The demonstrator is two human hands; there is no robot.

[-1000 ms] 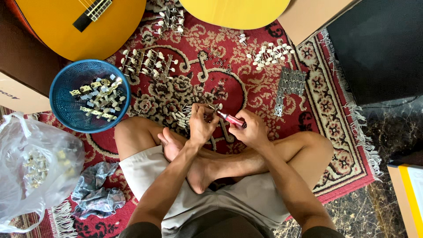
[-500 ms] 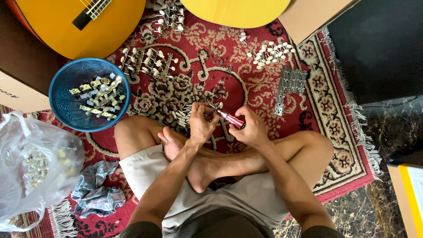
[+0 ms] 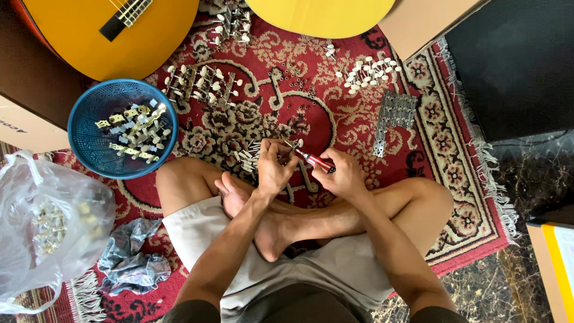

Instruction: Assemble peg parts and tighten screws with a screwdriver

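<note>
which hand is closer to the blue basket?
Left. The left hand is right of the blue basket; the right hand, holding the red screwdriver, sits farther right.

Both forearms angled inward over crossed legs; left hand (image 3: pixel 274 167) fingers pinched shut, right hand (image 3: pixel 344 176) curled in grip.
</note>
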